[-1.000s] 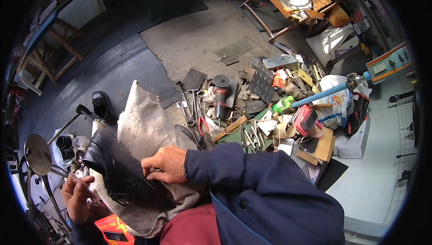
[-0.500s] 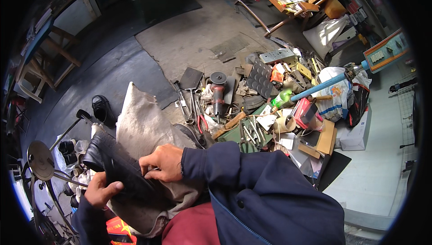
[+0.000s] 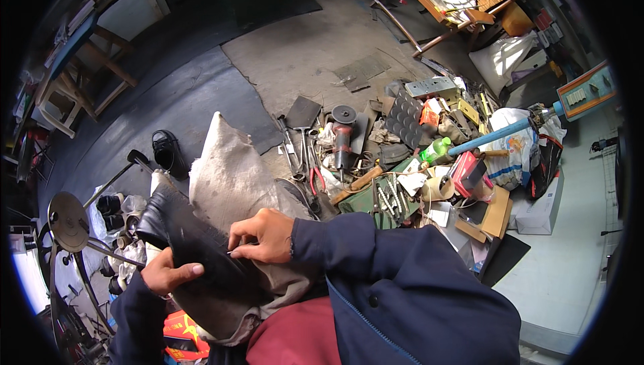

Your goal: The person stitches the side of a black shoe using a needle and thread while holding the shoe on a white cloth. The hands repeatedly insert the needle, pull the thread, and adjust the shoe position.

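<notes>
A black leather shoe lies tilted across my lap, over a thick beige cloth that drapes my legs. My left hand grips the shoe's near left edge, with the thumb on top. At the shoe's right side, my right hand is closed in a pinch, with thumb and forefinger together. Something tiny and pale shows at those fingertips, too small to name. The shoe's underside and most of my left fingers are hidden.
An iron stand with a round disc rises at the left, near a loose black shoe. Ahead lie an angle grinder, pliers, a green bottle and a tape roll. A blue pole slants across the clutter.
The surroundings have shifted slightly right and down in view. My right fingertips have drawn together into a tighter pinch beside the shoe; my left hand keeps its grip.
</notes>
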Tool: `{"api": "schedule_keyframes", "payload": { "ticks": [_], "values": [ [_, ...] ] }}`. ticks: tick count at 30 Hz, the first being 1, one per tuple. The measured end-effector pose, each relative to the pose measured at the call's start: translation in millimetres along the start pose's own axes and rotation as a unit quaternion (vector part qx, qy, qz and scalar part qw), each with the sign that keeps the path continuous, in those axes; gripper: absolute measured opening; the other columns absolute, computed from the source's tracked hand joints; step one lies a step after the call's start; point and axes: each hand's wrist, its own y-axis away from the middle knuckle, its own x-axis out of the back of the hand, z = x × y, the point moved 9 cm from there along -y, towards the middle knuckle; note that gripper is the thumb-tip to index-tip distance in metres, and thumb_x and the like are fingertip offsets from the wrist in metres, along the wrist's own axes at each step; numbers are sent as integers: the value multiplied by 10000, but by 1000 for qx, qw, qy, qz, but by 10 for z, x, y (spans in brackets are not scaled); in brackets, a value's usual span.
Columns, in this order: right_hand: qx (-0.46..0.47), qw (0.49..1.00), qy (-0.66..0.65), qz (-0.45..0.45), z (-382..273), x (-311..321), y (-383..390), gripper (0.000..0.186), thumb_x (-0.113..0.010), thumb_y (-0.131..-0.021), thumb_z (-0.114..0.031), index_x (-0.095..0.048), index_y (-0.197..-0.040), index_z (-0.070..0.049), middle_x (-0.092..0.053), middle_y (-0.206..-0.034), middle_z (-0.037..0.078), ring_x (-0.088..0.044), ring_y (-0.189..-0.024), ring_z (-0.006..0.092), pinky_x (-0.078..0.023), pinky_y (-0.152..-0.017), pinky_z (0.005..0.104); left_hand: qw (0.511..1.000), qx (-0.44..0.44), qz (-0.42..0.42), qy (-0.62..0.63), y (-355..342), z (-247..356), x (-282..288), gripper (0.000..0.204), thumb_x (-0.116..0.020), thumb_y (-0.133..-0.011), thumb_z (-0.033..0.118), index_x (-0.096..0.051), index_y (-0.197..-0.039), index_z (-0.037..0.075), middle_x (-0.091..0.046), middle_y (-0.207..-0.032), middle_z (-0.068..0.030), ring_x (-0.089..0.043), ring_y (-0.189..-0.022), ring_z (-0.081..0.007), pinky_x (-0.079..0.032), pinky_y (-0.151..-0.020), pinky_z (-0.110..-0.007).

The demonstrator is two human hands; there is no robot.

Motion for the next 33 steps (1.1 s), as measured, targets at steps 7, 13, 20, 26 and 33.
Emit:
{"api": "schedule_keyframes", "payload": {
  "ticks": [7,13,20,26,33],
  "values": [
    [40,995,95,-6,-184,31,40,202,-748,-931,-274,-695,-1040,-112,-739,-820,166,-732,-792,369,-559,-712,460,963,72,67,-252,11,-53,153,383,-699,-1046,357,-722,-899,4,-599,-671,24,-521,-616,-78,-429,-559,-326],
    [20,963,265,-38,-431,-156,21,162,-683,-940,-124,-575,-1032,-46,-698,-886,178,-694,-827,412,-535,-705,495,971,-52,100,-211,1,-16,115,637,-694,-1022,484,-596,-668,-37,-474,-502,-74,-437,-465,-127,-363,-448,-381],
    [-38,980,176,-89,-367,-113,-99,443,-882,-830,-307,-571,-986,-33,-707,-852,191,-712,-799,405,-548,-678,464,965,3,127,-230,70,2,168,740,-711,-982,556,-558,-599,-58,-445,-483,-110,-461,-446,-153,-377,-439,-406],
    [-7,955,293,-49,-359,-59,-113,579,-924,-750,-457,-553,-921,-47,-671,-682,163,-705,-686,405,-544,-604,474,960,-30,149,-236,21,-49,171,666,-718,-1003,502,-596,-598,-13,-471,-478,-42,-461,-431,-95,-364,-414,-353],
    [-21,899,432,-67,-391,20,-98,681,-835,-761,-655,-604,-829,-19,-654,-618,197,-722,-667,403,-570,-616,485,967,0,160,-200,44,-98,179,685,-753,-943,562,-625,-703,-66,-545,-566,-152,-575,-535,-185,-433,-497,-412]
  ]
}}
